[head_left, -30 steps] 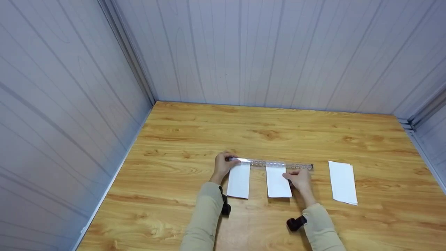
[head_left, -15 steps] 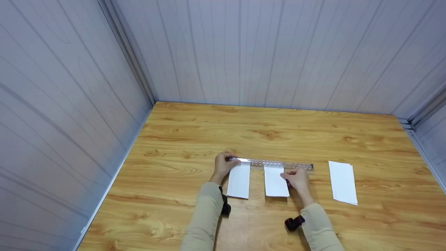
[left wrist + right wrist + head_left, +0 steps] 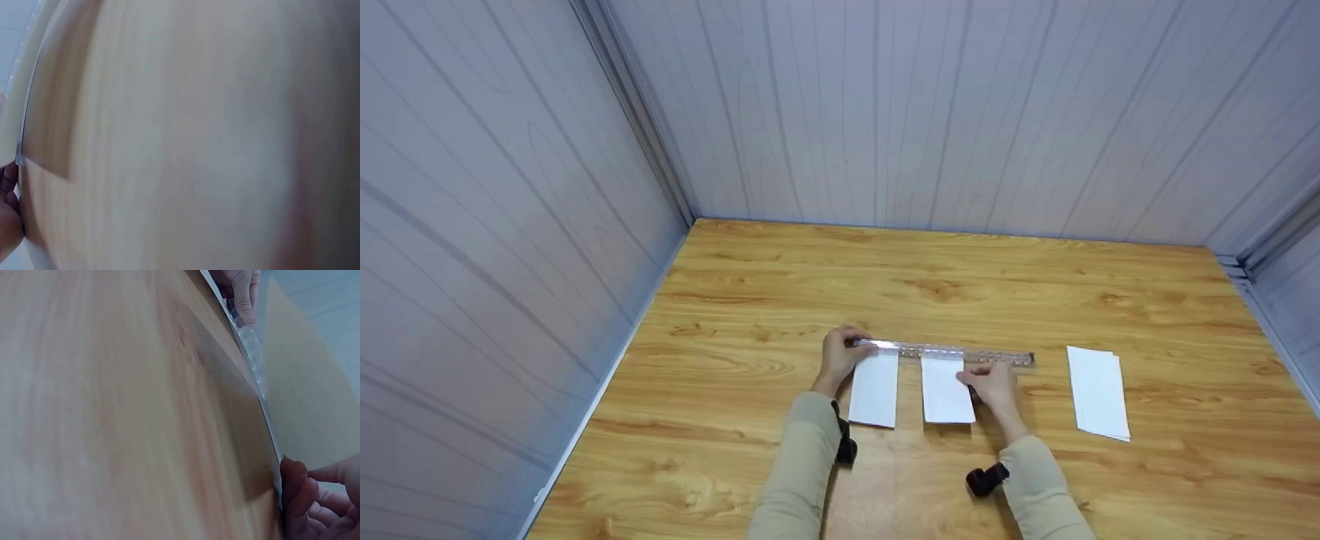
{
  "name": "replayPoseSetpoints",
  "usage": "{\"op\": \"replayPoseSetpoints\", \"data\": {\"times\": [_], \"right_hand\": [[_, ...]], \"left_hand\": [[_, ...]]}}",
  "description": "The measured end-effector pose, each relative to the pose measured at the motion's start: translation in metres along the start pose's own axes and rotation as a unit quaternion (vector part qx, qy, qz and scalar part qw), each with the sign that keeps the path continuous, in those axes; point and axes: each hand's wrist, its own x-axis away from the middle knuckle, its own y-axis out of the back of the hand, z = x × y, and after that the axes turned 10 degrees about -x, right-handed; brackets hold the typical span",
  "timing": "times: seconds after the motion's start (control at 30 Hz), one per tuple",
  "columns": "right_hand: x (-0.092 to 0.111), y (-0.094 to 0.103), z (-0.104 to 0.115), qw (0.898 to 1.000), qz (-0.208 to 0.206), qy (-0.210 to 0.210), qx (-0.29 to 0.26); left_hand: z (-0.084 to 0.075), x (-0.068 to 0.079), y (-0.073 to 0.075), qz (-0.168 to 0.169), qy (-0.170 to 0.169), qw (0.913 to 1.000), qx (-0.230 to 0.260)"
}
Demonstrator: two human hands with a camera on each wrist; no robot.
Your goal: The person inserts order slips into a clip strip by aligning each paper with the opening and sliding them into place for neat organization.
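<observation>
In the head view, my left hand (image 3: 838, 358) pinches the left end of a long clear plastic strip (image 3: 915, 351), which has a row of round shapes along it. A white paper sheet (image 3: 874, 390) lies beside that hand, its top under the strip. My right hand (image 3: 994, 384) pinches the right edge of a second white sheet (image 3: 946, 390), whose upper edge also overlaps the strip. In the right wrist view, curled fingers (image 3: 298, 486) and the thumb close on the sheet's edge (image 3: 306, 399). Some of the left fingers are hidden behind the strip.
A small stack of white sheets (image 3: 1099, 394) lies to the right on the wood-grain table (image 3: 765, 285). Pale panelled walls (image 3: 840, 112) rise behind and at both sides. A black wrist camera (image 3: 987, 480) sits on the right sleeve.
My right hand has moved a little left along the strip with the second sheet, narrowing the gap to the first sheet. The left hand, strip and stack have stayed in place.
</observation>
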Motion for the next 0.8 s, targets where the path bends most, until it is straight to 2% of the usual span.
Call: {"op": "replayPoseSetpoints", "data": {"times": [0.13,0.43,0.67,0.8], "right_hand": [[0.000,-0.003,0.000,1.000,-0.004,0.003,-0.009],[-0.003,-0.010,-0.001,1.000,0.001,0.010,-0.021],[-0.001,-0.012,0.002,1.000,0.008,0.006,-0.006],[-0.001,-0.014,0.004,1.000,0.004,-0.002,0.000]], "left_hand": [[0.000,0.000,0.000,-0.001,0.002,1.0000,0.002],[0.005,0.000,-0.001,-0.008,-0.023,0.9997,-0.004],[0.038,-0.008,-0.012,-0.015,-0.016,0.9987,-0.047],[0.037,-0.009,-0.012,-0.014,-0.017,0.9990,-0.040]]}}
